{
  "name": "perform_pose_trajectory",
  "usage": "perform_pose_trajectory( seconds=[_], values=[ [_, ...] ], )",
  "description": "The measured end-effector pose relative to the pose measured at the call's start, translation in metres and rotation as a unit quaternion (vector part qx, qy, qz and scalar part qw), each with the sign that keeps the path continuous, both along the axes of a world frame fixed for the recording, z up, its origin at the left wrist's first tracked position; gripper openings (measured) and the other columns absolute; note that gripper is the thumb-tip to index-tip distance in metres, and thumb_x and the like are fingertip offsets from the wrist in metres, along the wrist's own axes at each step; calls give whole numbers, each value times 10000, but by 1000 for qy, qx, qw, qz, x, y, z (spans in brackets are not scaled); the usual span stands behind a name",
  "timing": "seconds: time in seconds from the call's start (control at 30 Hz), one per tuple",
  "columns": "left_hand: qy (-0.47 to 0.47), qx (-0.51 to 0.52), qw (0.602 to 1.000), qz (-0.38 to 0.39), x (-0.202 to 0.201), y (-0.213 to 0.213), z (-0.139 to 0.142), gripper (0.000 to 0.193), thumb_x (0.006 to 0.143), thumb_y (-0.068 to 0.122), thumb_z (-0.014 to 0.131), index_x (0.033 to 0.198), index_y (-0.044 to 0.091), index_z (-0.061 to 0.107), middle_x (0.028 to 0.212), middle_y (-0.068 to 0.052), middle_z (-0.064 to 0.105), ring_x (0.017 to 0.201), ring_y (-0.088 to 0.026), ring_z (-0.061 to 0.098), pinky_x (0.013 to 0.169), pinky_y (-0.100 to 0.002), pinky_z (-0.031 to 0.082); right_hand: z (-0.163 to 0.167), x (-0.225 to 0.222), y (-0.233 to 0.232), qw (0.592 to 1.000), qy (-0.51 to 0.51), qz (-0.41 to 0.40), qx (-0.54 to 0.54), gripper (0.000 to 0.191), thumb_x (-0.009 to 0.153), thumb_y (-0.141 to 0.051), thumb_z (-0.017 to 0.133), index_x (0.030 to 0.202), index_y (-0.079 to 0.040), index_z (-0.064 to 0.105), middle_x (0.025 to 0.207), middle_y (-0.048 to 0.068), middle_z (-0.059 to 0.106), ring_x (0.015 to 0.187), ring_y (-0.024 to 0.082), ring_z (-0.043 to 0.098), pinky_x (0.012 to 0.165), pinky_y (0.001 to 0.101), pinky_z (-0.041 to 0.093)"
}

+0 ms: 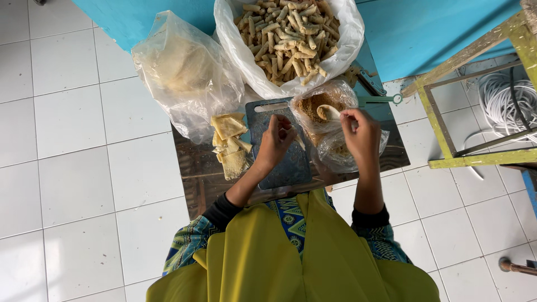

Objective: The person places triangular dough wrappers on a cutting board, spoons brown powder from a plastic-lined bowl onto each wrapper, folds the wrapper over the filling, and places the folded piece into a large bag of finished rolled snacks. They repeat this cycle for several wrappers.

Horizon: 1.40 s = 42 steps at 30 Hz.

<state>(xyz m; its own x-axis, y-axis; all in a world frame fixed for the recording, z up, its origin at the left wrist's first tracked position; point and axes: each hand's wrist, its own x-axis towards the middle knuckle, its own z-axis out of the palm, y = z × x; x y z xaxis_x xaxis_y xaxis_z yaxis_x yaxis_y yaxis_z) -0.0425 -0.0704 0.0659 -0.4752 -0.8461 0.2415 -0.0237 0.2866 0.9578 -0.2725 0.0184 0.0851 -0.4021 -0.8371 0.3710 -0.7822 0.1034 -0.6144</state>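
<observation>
Filling stage: right hand (pixel 361 131) pinches a spoon (pixel 329 112) over the clear bag of brown crumbly filling (pixel 319 106), left hand (pixel 275 142) cups a thin pale wrapper (pixel 298 141); next needs careful spooning onto it.

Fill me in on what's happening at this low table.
A person sits over a low table. The right hand holds a spoon over a bag of brown filling. The left hand pinches a small piece above a blue cutting board. Folded wrappers lie beside it; a big bag of finished rolls stands behind.
</observation>
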Motion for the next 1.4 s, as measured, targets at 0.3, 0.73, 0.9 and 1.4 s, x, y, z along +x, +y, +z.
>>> perform_pose_trajectory(
  seconds=[0.3, 0.73, 0.9, 1.4],
  values=[
    [-288, -173, 933, 131, 46, 24, -29, 222, 928, 155, 633, 1117, 79, 546, 990, -90, 698, 951, -320, 626, 846, -483, 423, -49, 72, 25, 981, -123, 125, 85, 145, 977, -169, 704, 1092, -86, 732, 944, 73, 781, 795, 158, 746, 682, 289, 577],
    [-258, -179, 939, 143, 58, 35, -40, 381, 929, 156, 690, 1268, 75, 537, 969, -72, 627, 951, -288, 583, 894, -438, 406, -52, 100, 22, 979, 91, 180, -20, 212, 972, -73, 697, 1181, -101, 710, 1017, 104, 700, 812, 262, 724, 624, 365, 551],
    [-239, -158, 947, 143, 63, 37, -44, 456, 894, 121, 697, 1316, 72, 530, 984, -56, 606, 969, -266, 582, 914, -424, 409, -63, 95, 32, 980, 99, 170, -17, 200, 955, -64, 703, 1150, -95, 735, 985, 100, 716, 759, 229, 720, 581, 344, 546],
    [-204, -151, 957, 142, 73, 56, -55, 452, 919, 124, 738, 1323, 83, 538, 1030, 1, 668, 1004, -238, 598, 906, -404, 399, -43, 83, 0, 978, 189, 90, -15, 170, 981, -213, 719, 1075, -91, 649, 1044, 117, 610, 1092, 316, 573, 1006, 562, 423]
  ],
)
